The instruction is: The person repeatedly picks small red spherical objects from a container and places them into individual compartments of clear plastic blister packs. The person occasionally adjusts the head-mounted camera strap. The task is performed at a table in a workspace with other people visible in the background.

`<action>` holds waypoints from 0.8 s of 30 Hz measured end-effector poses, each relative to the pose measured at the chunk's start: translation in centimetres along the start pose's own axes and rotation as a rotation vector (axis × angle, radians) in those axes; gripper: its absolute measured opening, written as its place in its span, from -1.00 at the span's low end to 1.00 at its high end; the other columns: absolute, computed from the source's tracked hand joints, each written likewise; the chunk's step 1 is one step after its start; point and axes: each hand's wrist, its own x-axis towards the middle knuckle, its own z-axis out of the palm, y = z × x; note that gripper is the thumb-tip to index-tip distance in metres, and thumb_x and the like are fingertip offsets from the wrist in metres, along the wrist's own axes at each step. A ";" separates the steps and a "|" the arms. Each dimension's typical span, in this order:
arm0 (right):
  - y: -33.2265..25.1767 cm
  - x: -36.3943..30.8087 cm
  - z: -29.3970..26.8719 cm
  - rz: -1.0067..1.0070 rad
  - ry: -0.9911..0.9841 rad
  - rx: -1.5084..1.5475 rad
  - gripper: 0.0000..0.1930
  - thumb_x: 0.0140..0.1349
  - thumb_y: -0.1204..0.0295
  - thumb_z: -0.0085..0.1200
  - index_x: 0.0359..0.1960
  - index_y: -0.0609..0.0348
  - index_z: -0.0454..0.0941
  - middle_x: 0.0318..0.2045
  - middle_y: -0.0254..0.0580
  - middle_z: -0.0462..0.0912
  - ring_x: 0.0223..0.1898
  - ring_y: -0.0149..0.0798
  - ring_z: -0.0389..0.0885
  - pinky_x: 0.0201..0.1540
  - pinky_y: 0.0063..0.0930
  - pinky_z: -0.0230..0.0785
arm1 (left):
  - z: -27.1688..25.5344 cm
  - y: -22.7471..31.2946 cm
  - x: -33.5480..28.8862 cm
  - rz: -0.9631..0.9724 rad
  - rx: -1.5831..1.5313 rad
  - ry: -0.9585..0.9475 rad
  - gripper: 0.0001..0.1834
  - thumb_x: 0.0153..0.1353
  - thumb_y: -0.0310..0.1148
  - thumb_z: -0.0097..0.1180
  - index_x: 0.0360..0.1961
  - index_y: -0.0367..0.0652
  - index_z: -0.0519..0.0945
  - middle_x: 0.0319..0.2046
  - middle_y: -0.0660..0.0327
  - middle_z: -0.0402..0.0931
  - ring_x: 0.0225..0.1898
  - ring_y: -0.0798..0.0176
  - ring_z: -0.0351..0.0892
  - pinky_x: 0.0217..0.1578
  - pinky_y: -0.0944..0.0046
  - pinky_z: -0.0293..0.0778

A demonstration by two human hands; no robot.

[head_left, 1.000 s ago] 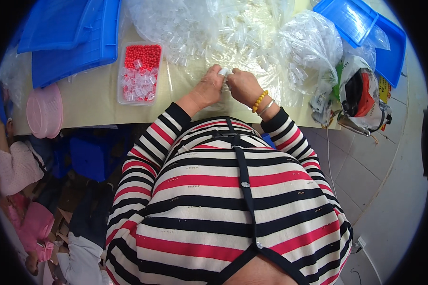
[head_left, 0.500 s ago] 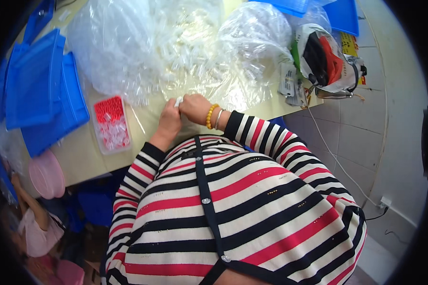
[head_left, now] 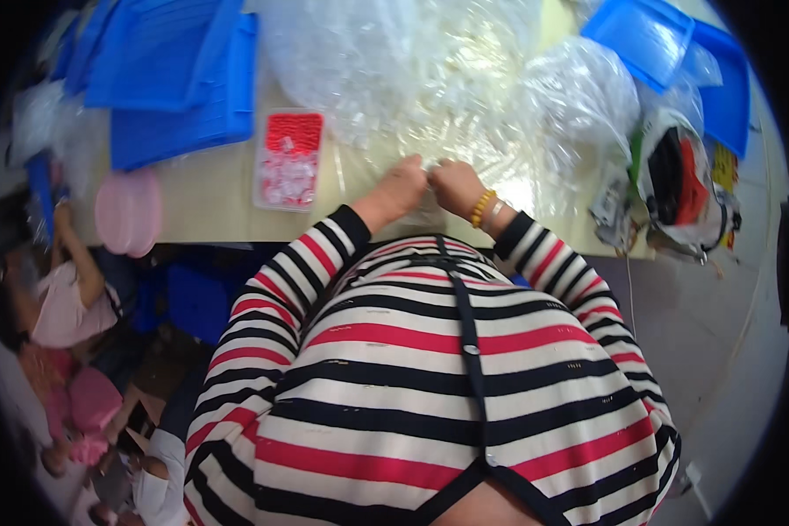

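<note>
Close together over the table's near side, my left hand (head_left: pixel 400 188) and my right hand (head_left: pixel 458 186) both have their fingers closed. A small whitish bit shows between the fingertips, too small and blurred to name. Yellow beads and a silvery bangle circle my right wrist. Beneath and beyond my hands lies a clear plastic sheet (head_left: pixel 535 188), with a heap of small clear pieces (head_left: pixel 465 96) on it. To the left of my hands is a shallow clear box (head_left: pixel 259 180) holding red pieces at its far end and clear ones, tinged with red, nearer me.
Blue trays (head_left: pixel 180 131) are stacked at the left, with a pink bowl (head_left: pixel 128 213) near the table's edge. Another filled clear bag (head_left: pixel 583 92), a bag with black and red contents (head_left: pixel 679 180) and more blue trays (head_left: pixel 719 88) stand right. People (head_left: pixel 70 302) sit at lower left.
My view has swung left, so the table and its things sit farther right in the picture. My hands remain close together with closed fingers; the white bit between them shows less clearly.
</note>
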 end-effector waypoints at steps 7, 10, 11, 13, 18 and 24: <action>6.3 -3.9 -4.6 0.193 0.370 0.230 -0.97 -0.08 0.56 0.00 -0.61 0.25 0.46 -0.57 0.14 0.51 -0.47 0.19 0.49 -0.41 -0.04 0.35 | -7.6 1.4 -1.6 -0.076 -0.034 0.340 -0.79 0.03 -0.58 0.00 -0.26 -0.34 0.52 -0.29 -0.11 0.45 -0.19 -0.15 0.46 -0.17 0.08 0.43; 10.8 -8.4 -11.0 0.658 0.471 -0.052 -0.92 -0.10 0.54 0.01 -0.64 0.30 0.41 -0.65 0.10 0.47 -0.52 0.19 0.47 -0.44 -0.10 0.32 | -13.7 -2.0 -4.4 -0.304 0.169 0.377 -0.76 0.08 -0.56 -0.04 -0.20 -0.34 0.55 -0.25 -0.08 0.48 -0.16 -0.13 0.47 -0.14 0.08 0.43; 12.1 -9.8 -11.9 0.728 0.548 -0.143 -0.90 -0.09 0.51 0.03 -0.63 0.30 0.42 -0.63 0.08 0.49 -0.51 0.17 0.48 -0.43 -0.09 0.32 | -15.0 -2.7 -4.9 -0.386 0.241 0.398 -0.77 0.08 -0.58 -0.04 -0.21 -0.35 0.55 -0.23 -0.07 0.49 -0.16 -0.11 0.47 -0.13 0.09 0.42; 13.4 -11.3 -12.6 0.799 0.631 -0.334 -0.88 -0.07 0.48 0.07 -0.61 0.30 0.45 -0.59 0.06 0.51 -0.50 0.15 0.49 -0.41 -0.07 0.33 | -16.5 -5.6 -6.6 -0.318 0.419 0.304 -0.76 0.10 -0.59 -0.05 -0.20 -0.35 0.55 -0.20 -0.06 0.49 -0.15 -0.10 0.47 -0.12 0.09 0.42; 12.0 -7.6 -9.8 0.578 0.634 -0.168 -0.94 -0.09 0.52 0.06 -0.55 0.24 0.50 -0.55 0.06 0.51 -0.48 0.12 0.48 -0.40 -0.07 0.33 | -18.0 -7.3 -6.5 -0.213 0.508 -0.010 -0.88 0.11 -0.57 -0.07 -0.41 -0.32 0.53 -0.22 -0.04 0.44 -0.15 -0.10 0.46 -0.15 0.06 0.44; 6.5 1.0 -4.1 0.632 0.329 0.000 -0.80 -0.05 0.38 0.11 -0.64 0.30 0.52 -0.53 0.19 0.58 -0.45 0.20 0.58 -0.36 -0.04 0.45 | -18.6 -7.9 -5.3 -0.288 0.445 -0.077 -0.89 0.12 -0.55 -0.06 -0.38 -0.34 0.51 -0.20 -0.12 0.42 -0.13 -0.18 0.48 -0.14 0.00 0.45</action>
